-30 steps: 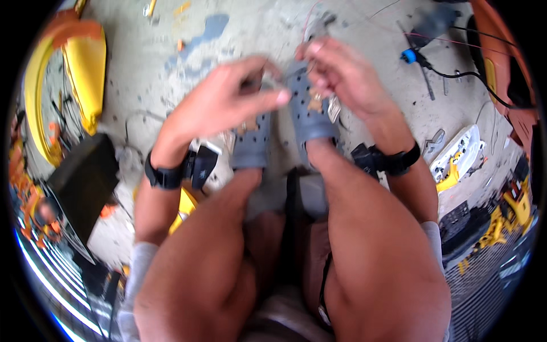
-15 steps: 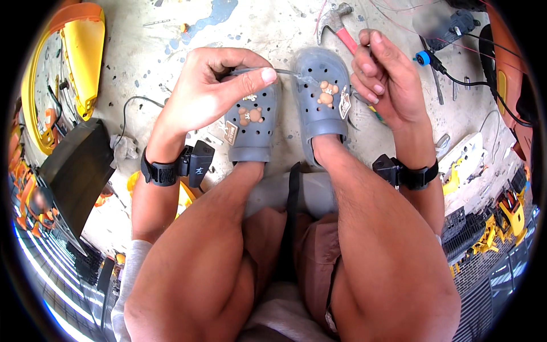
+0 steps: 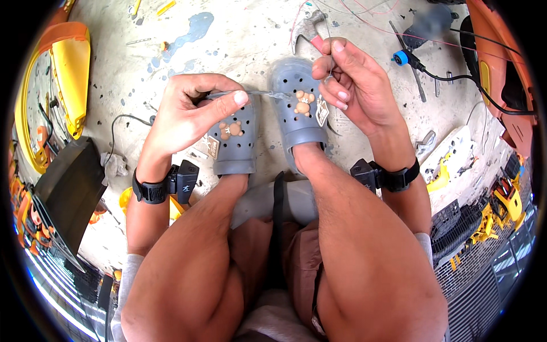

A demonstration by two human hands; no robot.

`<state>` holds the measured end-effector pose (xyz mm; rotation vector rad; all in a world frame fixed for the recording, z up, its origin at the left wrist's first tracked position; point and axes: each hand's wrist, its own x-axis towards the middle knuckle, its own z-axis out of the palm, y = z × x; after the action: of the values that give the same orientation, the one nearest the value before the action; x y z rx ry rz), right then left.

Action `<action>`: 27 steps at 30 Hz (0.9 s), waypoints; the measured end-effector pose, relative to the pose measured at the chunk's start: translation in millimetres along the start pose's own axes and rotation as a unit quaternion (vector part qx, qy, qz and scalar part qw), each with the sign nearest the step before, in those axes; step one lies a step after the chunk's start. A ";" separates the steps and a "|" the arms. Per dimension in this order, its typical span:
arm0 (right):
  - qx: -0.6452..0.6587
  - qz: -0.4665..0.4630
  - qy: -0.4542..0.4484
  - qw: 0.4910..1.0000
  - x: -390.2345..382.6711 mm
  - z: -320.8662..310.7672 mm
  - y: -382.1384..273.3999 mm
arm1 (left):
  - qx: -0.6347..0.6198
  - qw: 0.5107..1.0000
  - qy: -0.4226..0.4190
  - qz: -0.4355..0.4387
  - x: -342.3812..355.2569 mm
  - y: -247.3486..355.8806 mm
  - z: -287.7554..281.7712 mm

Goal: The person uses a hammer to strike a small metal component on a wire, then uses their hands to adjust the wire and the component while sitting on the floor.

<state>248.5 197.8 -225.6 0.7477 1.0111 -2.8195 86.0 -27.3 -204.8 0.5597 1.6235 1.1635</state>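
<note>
My left hand point(image 3: 191, 111) pinches a thin grey cable point(image 3: 255, 93) between thumb and forefinger. Its pale, frayed-looking end points right, over the toe of the right grey clog point(image 3: 295, 132). Opposite it, my right hand point(image 3: 362, 85) is closed in a pinch on a thin wire point(image 3: 330, 60), which runs up and down past the fingertips. The cable end and this hand are apart. Beneath my left hand lies the left clog point(image 3: 235, 154), partly covered by it. Just beyond my right fingers is a claw hammer point(image 3: 308, 27), its red handle mostly hidden.
On the left are a yellow plastic housing point(image 3: 71, 68) and a black panel point(image 3: 74, 185). A black cable with a blue connector point(image 3: 400, 58) lies at right, near a metal rod point(image 3: 411, 74) and an orange body part point(image 3: 496, 62). Thin pink wires cross the far floor.
The view has shifted, so the floor and clogs sit further left and lower. A thin wire now shows in my right fingers. My left hand keeps its pinch on the cable.
</note>
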 end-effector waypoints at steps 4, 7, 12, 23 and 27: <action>-0.008 0.010 0.019 1.000 -0.3 3.3 -0.5 | 0.011 1.000 -0.001 -0.003 -0.1 -0.7 -0.2; -0.013 0.010 0.020 1.000 -0.3 2.4 0.5 | 0.010 1.000 -0.002 -0.003 -0.3 -1.9 0.0; -0.120 0.008 0.094 0.988 -1.2 0.1 -2.1 | -0.011 1.000 -0.008 -0.029 -2.4 0.3 -1.7; -0.457 -0.106 0.244 0.849 -30.4 3.3 -13.1 | -0.060 0.998 -0.020 0.008 -6.0 8.5 -5.8; -0.455 -0.177 0.007 0.873 -18.7 22.1 -4.5 | -0.067 0.997 -0.028 0.019 -4.1 12.1 -4.1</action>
<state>254.6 185.8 -199.5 0.4713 2.3829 -2.0855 81.6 -27.2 -192.1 0.5328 1.4807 1.2636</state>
